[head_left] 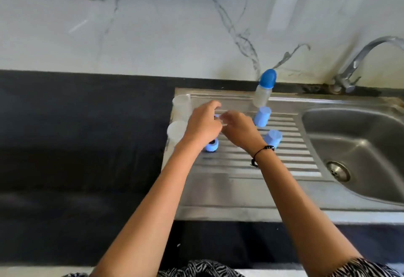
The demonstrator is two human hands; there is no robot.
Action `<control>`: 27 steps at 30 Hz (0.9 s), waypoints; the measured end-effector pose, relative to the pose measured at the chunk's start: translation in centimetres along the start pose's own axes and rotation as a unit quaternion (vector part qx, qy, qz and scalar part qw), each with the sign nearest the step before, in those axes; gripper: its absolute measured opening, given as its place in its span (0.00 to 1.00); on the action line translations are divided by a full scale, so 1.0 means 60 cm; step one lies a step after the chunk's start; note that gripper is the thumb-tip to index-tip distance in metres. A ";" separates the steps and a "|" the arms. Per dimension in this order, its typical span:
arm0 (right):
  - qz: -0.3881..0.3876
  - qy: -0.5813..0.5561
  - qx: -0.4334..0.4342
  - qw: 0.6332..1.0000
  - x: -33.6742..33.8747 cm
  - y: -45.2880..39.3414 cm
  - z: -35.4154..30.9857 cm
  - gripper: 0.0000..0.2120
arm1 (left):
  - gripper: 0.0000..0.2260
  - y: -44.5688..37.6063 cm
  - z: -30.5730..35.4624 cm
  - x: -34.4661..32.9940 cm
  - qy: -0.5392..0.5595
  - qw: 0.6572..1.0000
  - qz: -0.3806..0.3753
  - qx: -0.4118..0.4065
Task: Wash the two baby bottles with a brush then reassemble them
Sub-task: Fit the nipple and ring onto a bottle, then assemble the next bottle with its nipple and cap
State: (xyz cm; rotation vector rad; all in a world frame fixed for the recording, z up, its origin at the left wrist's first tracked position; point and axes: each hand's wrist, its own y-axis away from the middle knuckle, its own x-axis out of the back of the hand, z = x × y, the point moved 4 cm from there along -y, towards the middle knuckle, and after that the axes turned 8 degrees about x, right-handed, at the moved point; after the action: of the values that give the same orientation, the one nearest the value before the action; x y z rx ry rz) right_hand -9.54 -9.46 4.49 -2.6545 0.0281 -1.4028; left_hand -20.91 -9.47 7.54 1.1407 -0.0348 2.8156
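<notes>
Small part (220, 117): clear piece with a bit of blue, held between both hands over the far left of the drainboard; blurred, kind cannot be told.
Left hand (202, 124): fingers curled, pinching the small part from the left.
Right hand (239, 126): fingers curled in toward the same part, touching it from the right; black bracelet (262, 152) on the wrist.
Clear bottles: two open bodies upright at the drainboard's left edge, one far (181, 107), one near (176, 132), just left of the left hand.
Blue ring (211, 145): lies on the drainboard just under the left wrist.
Blue caps: two on the ribs right of the hands, one far (262, 116), one near (273, 137) beside the right wrist.
Capped bottle (263, 88): stands assembled, blue cap on, at the far edge, tilted in this wide view.
Drainboard (240, 184): ribbed steel, left of the sink.
Sink (358, 152): basin at right, drain visible.
Tap (360, 57): far right, against the marble wall.
Counter (76, 145): dark, left of the drainboard.
</notes>
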 end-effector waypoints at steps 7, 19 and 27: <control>-0.109 0.201 0.072 0.971 -0.113 0.013 -0.020 0.20 | 0.26 0.011 -0.119 0.021 -0.222 0.973 0.011 0.058; -0.022 0.048 0.019 0.998 -0.010 0.009 0.000 0.12 | 0.19 0.015 -0.090 0.069 0.112 0.987 0.066 0.090; -0.043 -0.430 -0.004 0.902 0.240 0.049 -0.024 0.12 | 0.04 -0.035 0.045 0.123 0.555 0.819 -0.142 0.017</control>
State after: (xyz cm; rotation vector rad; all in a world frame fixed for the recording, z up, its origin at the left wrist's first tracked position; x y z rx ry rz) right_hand -2.46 -13.72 16.71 -3.0470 -0.1758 -0.1349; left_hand -24.07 -6.92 14.58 -0.5787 0.2501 2.7202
